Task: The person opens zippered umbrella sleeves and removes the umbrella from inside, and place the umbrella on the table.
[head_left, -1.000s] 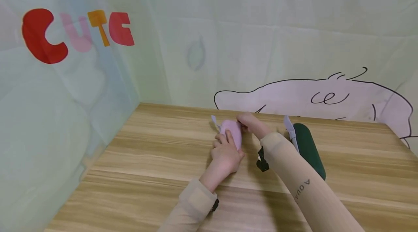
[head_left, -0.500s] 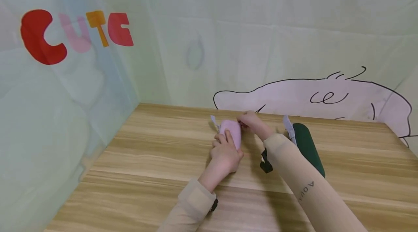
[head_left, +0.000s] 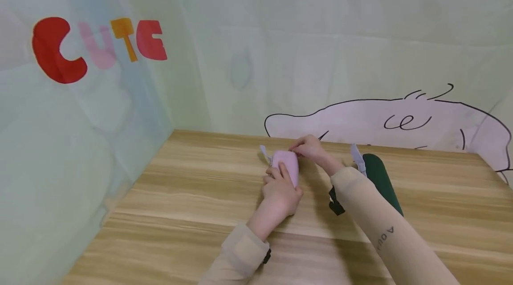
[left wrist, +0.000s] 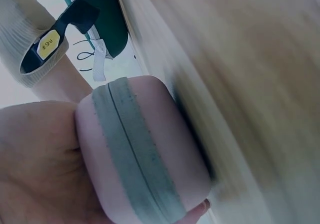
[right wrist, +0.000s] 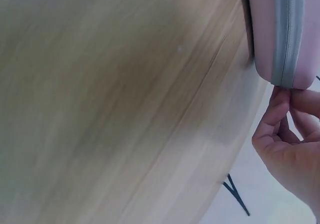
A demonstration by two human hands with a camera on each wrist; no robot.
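Observation:
A small pink zip case [head_left: 291, 165] lies on the wooden table. My left hand [head_left: 282, 196] holds it from the near side, fingers over its top and left, thumb along its right. In the left wrist view the grey zipper band [left wrist: 137, 144] runs around the case, its seam together where visible. My right hand [head_left: 310, 149] is at the far right corner of the case. In the right wrist view its thumb and fingers pinch together at the end of the zipper band [right wrist: 287, 39]; the zipper pull is hidden between them. A pale fabric tab [head_left: 263, 150] sticks out at the far left.
To the right lies a dark green case [head_left: 380, 178] with a pale tab [head_left: 356, 156], partly behind my right sleeve [head_left: 384, 213]. A printed cloth [head_left: 240, 31] stands along the table's back and left. The wooden tabletop [head_left: 180, 187] extends on both sides.
My right hand has shifted slightly around the case's far right corner toward its far end, with the wrist swinging right. My left hand and the case keep their place.

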